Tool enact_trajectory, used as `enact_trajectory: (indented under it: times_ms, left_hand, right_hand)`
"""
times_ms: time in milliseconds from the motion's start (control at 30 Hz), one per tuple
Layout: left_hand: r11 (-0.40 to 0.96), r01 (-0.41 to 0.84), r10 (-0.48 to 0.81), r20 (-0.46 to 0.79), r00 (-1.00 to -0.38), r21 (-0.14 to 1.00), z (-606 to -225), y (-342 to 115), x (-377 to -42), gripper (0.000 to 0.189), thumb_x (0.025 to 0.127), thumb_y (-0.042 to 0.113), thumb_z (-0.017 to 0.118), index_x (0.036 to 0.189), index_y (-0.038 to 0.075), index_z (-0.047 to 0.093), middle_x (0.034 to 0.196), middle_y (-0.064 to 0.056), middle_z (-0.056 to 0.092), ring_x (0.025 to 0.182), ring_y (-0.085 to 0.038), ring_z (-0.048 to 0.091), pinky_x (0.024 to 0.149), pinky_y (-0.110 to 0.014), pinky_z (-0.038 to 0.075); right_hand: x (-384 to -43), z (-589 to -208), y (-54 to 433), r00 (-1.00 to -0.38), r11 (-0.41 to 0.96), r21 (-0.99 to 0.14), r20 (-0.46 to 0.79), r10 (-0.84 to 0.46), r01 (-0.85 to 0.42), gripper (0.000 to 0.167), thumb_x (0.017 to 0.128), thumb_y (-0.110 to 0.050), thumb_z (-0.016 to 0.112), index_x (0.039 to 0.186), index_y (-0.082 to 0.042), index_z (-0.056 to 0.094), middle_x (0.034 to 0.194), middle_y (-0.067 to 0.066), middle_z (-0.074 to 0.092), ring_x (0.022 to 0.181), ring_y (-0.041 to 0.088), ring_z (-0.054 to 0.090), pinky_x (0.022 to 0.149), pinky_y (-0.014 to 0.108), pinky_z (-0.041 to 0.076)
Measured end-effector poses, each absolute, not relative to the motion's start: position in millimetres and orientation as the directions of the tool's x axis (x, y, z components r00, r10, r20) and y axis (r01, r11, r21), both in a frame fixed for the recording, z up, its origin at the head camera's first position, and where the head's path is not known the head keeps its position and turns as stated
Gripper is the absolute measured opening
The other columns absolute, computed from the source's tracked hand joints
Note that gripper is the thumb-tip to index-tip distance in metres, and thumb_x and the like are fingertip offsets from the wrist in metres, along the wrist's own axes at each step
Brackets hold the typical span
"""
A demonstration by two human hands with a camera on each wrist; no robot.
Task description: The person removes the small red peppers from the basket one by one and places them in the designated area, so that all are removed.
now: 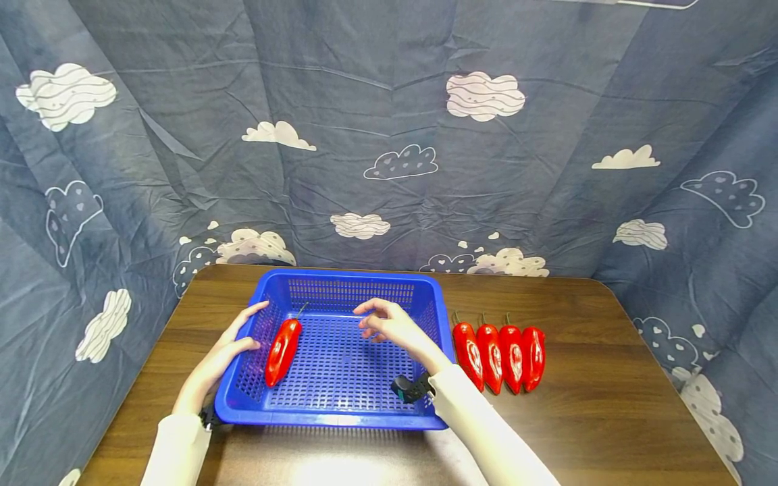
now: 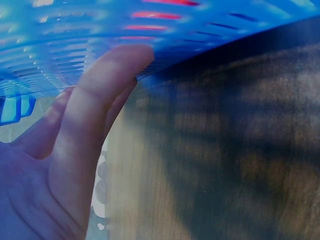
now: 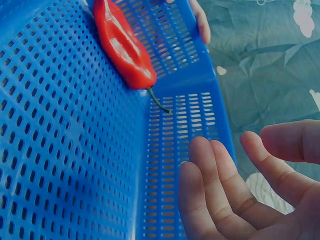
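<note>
A blue plastic basket (image 1: 340, 420) with slotted walls stands on the table. Inside, along its left wall, lies one long red pepper (image 1: 283, 352), its green stem pointing to the back. My left hand (image 1: 226, 349) holds the basket's left rim, and in the left wrist view a finger (image 2: 95, 100) lies against the outer wall. Over the basket's right half hovers my right hand (image 1: 392, 325), holding nothing, fingers loosely bent and spread. The right wrist view shows these fingers (image 3: 220, 195) apart from the pepper (image 3: 125, 47).
Several red peppers (image 1: 489, 358) lie side by side on the wooden table (image 1: 583, 378), close to the basket's right wall. A dark curtain (image 1: 340, 101) with cloud prints hangs behind and at both sides of the table.
</note>
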State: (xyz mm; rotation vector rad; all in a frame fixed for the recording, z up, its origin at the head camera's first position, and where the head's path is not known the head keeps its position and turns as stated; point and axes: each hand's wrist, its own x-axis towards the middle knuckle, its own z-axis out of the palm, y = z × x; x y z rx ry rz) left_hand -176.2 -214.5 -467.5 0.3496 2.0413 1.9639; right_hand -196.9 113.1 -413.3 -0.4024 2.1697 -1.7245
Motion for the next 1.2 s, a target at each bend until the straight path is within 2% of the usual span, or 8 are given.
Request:
enact_trajectory:
  times_ms: [100, 267, 433, 633, 833, 1200]
  left_hand:
    - [0.05, -0.027, 0.367, -0.044, -0.929, 0.998, -468, -215, -176, 0.069, 0.089, -0.001, 0.044, 0.152, 0.017, 0.021, 0.153, -0.02, 0.012, 0.131, -0.042, 0.024, 0.09, -0.039, 0.043]
    - [0.047, -0.044, 0.367, -0.058, -0.928, 0.998, -469, -216, -177, 0.07, 0.088, 0.0, 0.043, 0.152, 0.019, 0.02, 0.153, -0.02, 0.011, 0.131, -0.043, 0.024, 0.09, -0.041, 0.043]
    - [0.033, -0.045, 0.371, -0.054, -0.927, 0.998, -468, -216, -176, 0.07, 0.089, -0.001, 0.043, 0.152, 0.019, 0.021, 0.153, -0.02, 0.011, 0.131, -0.044, 0.024, 0.09, -0.044, 0.042]
    - [0.033, -0.021, 0.372, -0.032, -0.928, 0.999, -468, -215, -176, 0.069, 0.089, -0.001, 0.043, 0.152, 0.017, 0.021, 0.153, -0.021, 0.013, 0.131, -0.043, 0.024, 0.089, -0.041, 0.043]
    - [0.029, -0.042, 0.363, -0.05, -0.931, 0.999, -469, -216, -176, 0.069, 0.089, -0.001, 0.043, 0.152, 0.018, 0.021, 0.153, -0.018, 0.013, 0.132, -0.042, 0.023, 0.09, -0.04, 0.043]
    - [0.041, -0.043, 0.361, -0.055, -0.931, 0.998, -470, -216, -177, 0.07, 0.088, -0.001, 0.043, 0.151, 0.018, 0.021, 0.153, -0.02, 0.014, 0.131, -0.042, 0.025, 0.09, -0.039, 0.043]
  right_hand:
    - [-197, -415, 109, -0.899, 0.232, -0.972, -0.084, -0.43, -0.02, 0.031, 0.089, 0.0, 0.048, 0.118, 0.01, 0.055, 0.094, 0.02, 0.065, 0.081, 0.032, 0.065, 0.073, 0.044, 0.053]
    - [-196, -416, 101, -0.895, 0.23, -0.973, -0.08, -0.438, -0.025, 0.033, 0.088, 0.0, 0.047, 0.118, 0.009, 0.055, 0.094, 0.021, 0.064, 0.088, 0.043, 0.062, 0.076, 0.049, 0.052]
    - [-194, -412, 94, -0.89, 0.238, -0.971, -0.087, -0.449, -0.025, 0.032, 0.089, 0.002, 0.048, 0.118, 0.012, 0.054, 0.094, 0.021, 0.063, 0.087, 0.043, 0.062, 0.078, 0.053, 0.051]
    - [-199, -423, 88, -0.885, 0.256, -0.966, -0.099, -0.456, -0.023, 0.031, 0.09, 0.0, 0.05, 0.119, 0.007, 0.055, 0.095, 0.02, 0.063, 0.085, 0.036, 0.064, 0.074, 0.049, 0.052]
    - [-199, -427, 82, -0.87, 0.27, -0.963, -0.134, -0.474, 0.002, 0.035, 0.088, -0.001, 0.05, 0.122, 0.005, 0.054, 0.098, 0.025, 0.061, 0.091, 0.043, 0.063, 0.076, 0.05, 0.052]
    - [-199, -432, 71, -0.829, 0.315, -0.949, -0.192, -0.526, 0.019, 0.038, 0.088, 0.001, 0.051, 0.125, 0.004, 0.052, 0.103, 0.03, 0.059, 0.097, 0.046, 0.061, 0.077, 0.051, 0.051]
